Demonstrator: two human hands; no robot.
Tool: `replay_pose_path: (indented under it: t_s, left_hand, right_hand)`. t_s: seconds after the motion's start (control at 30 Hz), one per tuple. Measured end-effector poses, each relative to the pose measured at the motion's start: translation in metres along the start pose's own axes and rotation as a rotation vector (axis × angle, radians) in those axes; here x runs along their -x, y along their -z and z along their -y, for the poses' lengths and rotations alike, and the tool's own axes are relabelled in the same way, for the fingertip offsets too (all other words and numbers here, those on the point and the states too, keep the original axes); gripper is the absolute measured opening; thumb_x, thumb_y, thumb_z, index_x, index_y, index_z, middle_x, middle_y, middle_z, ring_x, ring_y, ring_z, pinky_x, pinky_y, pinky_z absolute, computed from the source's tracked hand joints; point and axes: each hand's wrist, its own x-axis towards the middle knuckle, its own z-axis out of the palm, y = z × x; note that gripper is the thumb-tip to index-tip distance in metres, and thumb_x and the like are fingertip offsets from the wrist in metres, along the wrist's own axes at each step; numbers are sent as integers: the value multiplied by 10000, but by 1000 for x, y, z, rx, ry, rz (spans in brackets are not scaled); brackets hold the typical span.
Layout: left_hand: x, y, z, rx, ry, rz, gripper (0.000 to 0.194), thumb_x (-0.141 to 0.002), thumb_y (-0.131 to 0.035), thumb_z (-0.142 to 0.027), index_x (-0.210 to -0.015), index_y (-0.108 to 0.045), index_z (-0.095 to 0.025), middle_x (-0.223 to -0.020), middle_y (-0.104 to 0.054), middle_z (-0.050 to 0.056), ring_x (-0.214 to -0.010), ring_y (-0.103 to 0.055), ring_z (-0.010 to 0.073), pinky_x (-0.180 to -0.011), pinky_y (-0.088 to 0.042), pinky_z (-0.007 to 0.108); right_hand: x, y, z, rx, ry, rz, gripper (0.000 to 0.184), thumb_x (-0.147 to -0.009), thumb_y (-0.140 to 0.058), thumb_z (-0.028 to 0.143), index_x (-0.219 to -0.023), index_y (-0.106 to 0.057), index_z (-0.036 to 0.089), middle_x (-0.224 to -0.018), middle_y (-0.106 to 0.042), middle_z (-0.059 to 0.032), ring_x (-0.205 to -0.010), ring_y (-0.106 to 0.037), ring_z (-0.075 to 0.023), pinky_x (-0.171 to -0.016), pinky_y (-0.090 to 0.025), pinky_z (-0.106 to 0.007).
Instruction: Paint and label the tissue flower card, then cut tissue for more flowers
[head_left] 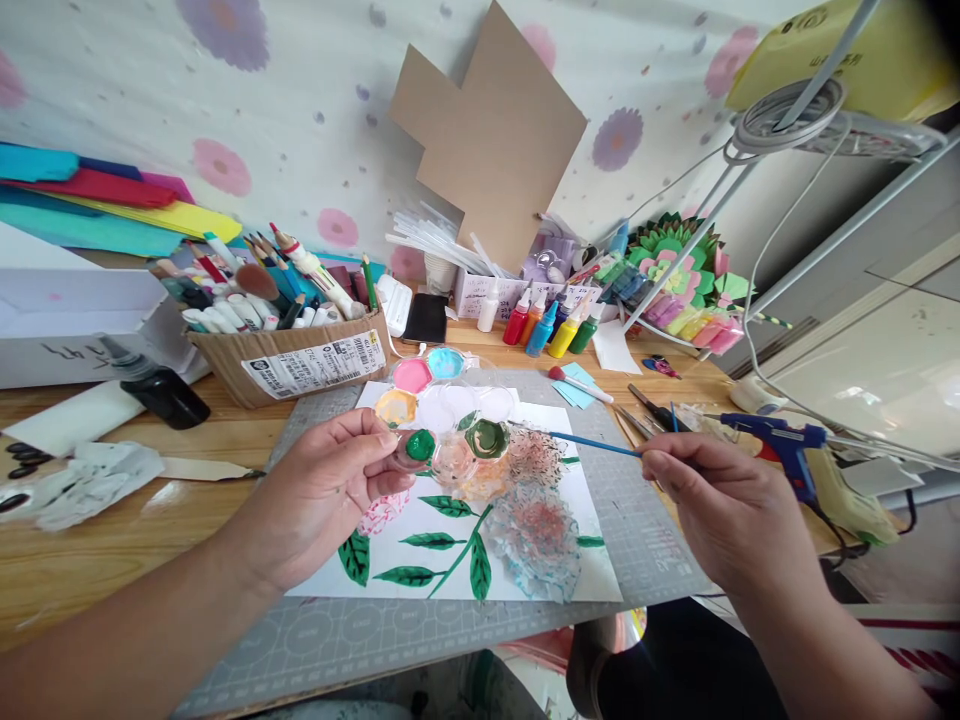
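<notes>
My left hand (330, 485) grips the rim of a clear plastic paint palette (442, 410), holding it above a white sheet (525, 585). Its wells hold green, pink, blue and orange paint. My right hand (720, 500) pinches a thin blue-handled paintbrush (592, 442). The brush tip reaches into an olive-green well (487, 437). The sheet carries painted green leaves and stems plus pale ruffled flowers (536, 525). It lies on a grey cutting mat (420, 630).
A cardboard box of pens and brushes (289, 345) stands at the back left, a black ink bottle (161, 390) beside it. Paint bottles (551, 325) line the back. A blue glue gun (780, 445), tools and cables lie at the right. Crumpled tissue (90, 480) sits left.
</notes>
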Motion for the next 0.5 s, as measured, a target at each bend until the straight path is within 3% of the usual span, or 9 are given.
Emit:
replay_pose_path:
  t_s: [0.1, 0.2, 0.5]
  left_hand:
    - [0, 1, 0, -13, -5, 13, 258, -638, -772, -247, -668, -525, -178, -745, -683, 3, -703, -642, 131, -610, -508, 207]
    - [0, 2, 1, -20, -12, 27, 246, -661, -757, -250, -678, -522, -179, -759, -682, -1, -703, -639, 122, -626, -504, 205]
    - [0, 4, 3, -69, -13, 44, 242, -690, -736, -274, -686, -515, -175, -772, -665, 7, -720, -630, 134, -622, -502, 220]
  right_hand:
    - [-1, -1, 3, 6, -113, 85, 185, -781, -668, 367, -738, -698, 189, -688, -669, -17, -599, -593, -133, -514, -469, -208]
    - [-3, 3, 3, -11, -195, 71, 208, -777, -667, 391, -753, -700, 187, -670, -654, -14, -583, -572, -130, -491, -446, -207]
    - [-7, 4, -1, -23, -221, 76, 220, -769, -671, 401, -737, -696, 185, -632, -609, -6, -576, -533, -124, -497, -409, -215]
